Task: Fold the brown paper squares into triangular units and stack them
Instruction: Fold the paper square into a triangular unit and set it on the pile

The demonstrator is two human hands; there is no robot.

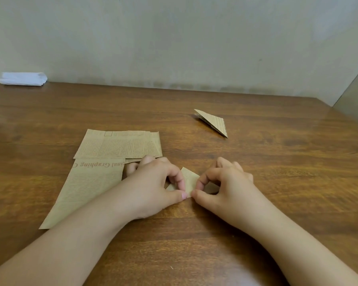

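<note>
A small folded piece of brown paper point(189, 179) lies on the wooden table point(277, 166) between my hands. My left hand point(153, 182) pinches its left side between thumb and forefinger. My right hand point(225, 182) pinches its right side the same way. Most of the piece is hidden under my fingers. A finished triangular unit point(213, 121) lies farther back on the right. A pile of flat brown printed squares point(120, 144) sits to the left of my hands, partly overlapping a larger brown printed sheet point(87, 190).
A folded white cloth or paper bundle point(23, 79) lies at the far left corner of the table by the wall. The table's right edge runs along a grey panel point(355, 96).
</note>
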